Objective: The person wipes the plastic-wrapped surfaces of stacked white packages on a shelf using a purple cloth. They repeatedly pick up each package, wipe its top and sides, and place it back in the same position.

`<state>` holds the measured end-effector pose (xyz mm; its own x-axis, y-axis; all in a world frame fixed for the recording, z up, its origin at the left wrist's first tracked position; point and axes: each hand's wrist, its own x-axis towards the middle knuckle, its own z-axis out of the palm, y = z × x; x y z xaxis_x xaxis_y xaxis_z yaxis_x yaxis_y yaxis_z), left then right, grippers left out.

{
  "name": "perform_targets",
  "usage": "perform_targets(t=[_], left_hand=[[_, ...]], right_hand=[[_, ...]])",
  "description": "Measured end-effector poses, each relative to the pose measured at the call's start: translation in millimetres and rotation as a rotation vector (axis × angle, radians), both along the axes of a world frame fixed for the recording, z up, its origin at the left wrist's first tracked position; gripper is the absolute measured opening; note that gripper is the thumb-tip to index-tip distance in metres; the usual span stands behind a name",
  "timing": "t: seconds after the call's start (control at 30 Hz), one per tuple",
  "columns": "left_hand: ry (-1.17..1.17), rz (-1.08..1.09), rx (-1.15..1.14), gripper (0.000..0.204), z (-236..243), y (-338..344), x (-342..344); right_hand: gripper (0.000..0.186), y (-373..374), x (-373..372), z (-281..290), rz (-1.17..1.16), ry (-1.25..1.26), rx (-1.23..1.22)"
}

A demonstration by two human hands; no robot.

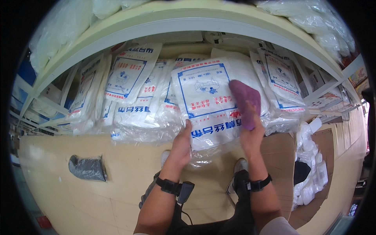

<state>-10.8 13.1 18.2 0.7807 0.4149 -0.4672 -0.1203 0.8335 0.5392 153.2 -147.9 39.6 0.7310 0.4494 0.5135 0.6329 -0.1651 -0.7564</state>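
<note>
In front of me is a flat white plastic package (209,131) with blue and red print, part of it resting on similar packages on the shelf. My left hand (182,145) grips its near left edge, thumb along the side and the other fingers mostly hidden. A purple cloth (246,102) is bunched in my right hand (252,135) and lies against the right part of the package's face. The fingers of that hand are partly covered by the cloth.
Several more printed packages (127,76) lean along the shelf, with clear bags (64,27) on the board above. A grey plastic-wrapped roll (88,167) lies on the floor to the left. On the right, an opened cardboard box (331,156) holds white plastic bundles (309,186).
</note>
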Motion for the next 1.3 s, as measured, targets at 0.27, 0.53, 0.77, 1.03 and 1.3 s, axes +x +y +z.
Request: perform_targets(t=[0.27,0.53,0.77,1.03,1.3], left_hand=[[0.183,0.099,0.139,0.059,-9,9,5],[-0.025,-0.063,0.142,0.053,-2,15,6],[-0.018,-0.09,0.229,0.057,3,7,2],[-0.269,0.104,0.026,0.044,-6,19,0],[0.055,-0.282,0.235,0.052,-7,-36,22]], right_hand=[[0.063,5,-51,-20,0.202,-0.406,-0.523],[0.057,-26,9,-9,-0.065,-0.172,-0.191],[0.049,-10,-60,3,0.237,-0.487,-0.137],[0.054,-24,-24,-36,0.102,-0.609,-0.51],[0.065,-18,-24,-5,0.008,-0.301,-0.344]])
